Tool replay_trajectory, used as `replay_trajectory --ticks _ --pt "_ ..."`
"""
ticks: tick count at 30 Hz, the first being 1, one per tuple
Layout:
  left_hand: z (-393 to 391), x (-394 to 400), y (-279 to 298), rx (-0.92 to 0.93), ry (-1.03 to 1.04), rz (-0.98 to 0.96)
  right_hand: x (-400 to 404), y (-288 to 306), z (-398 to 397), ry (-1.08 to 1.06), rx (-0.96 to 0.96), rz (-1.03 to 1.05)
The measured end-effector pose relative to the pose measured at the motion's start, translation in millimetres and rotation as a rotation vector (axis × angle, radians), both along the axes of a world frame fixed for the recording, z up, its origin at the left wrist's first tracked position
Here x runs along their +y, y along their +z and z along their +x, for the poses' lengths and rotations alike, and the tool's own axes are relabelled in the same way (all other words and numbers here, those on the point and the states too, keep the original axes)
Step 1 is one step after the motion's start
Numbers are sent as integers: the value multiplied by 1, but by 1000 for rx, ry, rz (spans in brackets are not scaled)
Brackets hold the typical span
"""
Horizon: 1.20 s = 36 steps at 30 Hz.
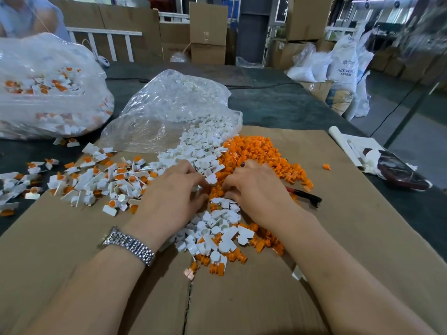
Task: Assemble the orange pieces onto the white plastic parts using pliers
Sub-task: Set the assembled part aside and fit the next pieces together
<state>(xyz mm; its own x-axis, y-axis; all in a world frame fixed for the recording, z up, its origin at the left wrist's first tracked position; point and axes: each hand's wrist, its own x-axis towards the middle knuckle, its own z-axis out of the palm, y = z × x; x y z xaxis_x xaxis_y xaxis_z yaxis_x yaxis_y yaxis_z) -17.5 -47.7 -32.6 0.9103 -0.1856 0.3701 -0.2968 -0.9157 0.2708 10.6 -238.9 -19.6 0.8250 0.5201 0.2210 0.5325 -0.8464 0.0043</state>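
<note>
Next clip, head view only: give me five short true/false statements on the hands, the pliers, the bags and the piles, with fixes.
1. A watch sits on the left wrist. True.
2. The orange pile lies left of the white pile. False: right of it.
3. The pliers lie under the right hand. True.
4. The near bag holds orange pieces. False: white parts.
5. The left hand rests off the cardboard. False: above it.

Bright orange pieces (254, 153) heap at centre right beside white plastic parts (205, 141). Brown cardboard (338, 238) covers a dark grey-green table (278, 105). Clear bags (169, 105) sit upper left. Pliers (304, 195) show red and black handles. A silver watch (129, 245) bands the lower-left wrist.
</note>
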Motion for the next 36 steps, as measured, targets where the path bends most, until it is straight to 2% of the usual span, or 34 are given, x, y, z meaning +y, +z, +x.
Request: replay_trajectory --ticks 8,20,22,25,30,32,36 --pt "2 -2 -2 -29 6 -41 -1 5 -9 0 58 366" --pt "3 0 0 1 6 -105 -4 0 -9 26 15 510" --pt "3 0 3 10 46 -232 -5 2 -10 21 24 549" --pt "1 1 12 116 124 -619 -5 4 -11 -1 73 665" --pt "-7 -2 22 509 -68 -1335 -8 12 -13 50 357 1122" --pt "-7 -3 23 565 -143 -1466 -7 14 -15 93 387 1146" --pt "-7 -5 22 539 -191 -1495 -7 14 -16 102 397 1111"
